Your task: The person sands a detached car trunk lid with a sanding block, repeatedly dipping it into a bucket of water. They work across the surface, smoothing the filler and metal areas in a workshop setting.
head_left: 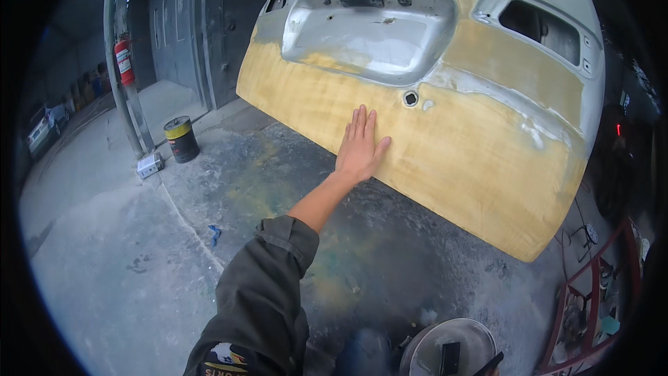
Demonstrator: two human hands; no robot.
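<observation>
A large vehicle tailgate (515, 160) fills the upper right, coated in patchy yellow-tan over pale grey, with a recessed middle, openings and a small round hole. My left hand (360, 145) lies open, palm down with fingers extended, on the yellow lower section, left of that hole. At the bottom edge, my right hand (492, 370) is mostly cut off, gripping a dark flat tool (491, 363) beside a round metal bucket (424, 348). A black rectangular block (449, 356) is in the bucket.
A red fire extinguisher (125, 63) hangs on a post at left, above a black-and-yellow drum (184, 143) and a tin (149, 166). A blue scrap (215, 235) lies on the concrete floor. A red metal frame (593, 282) with items stands at lower right; a car (43, 127) is far left.
</observation>
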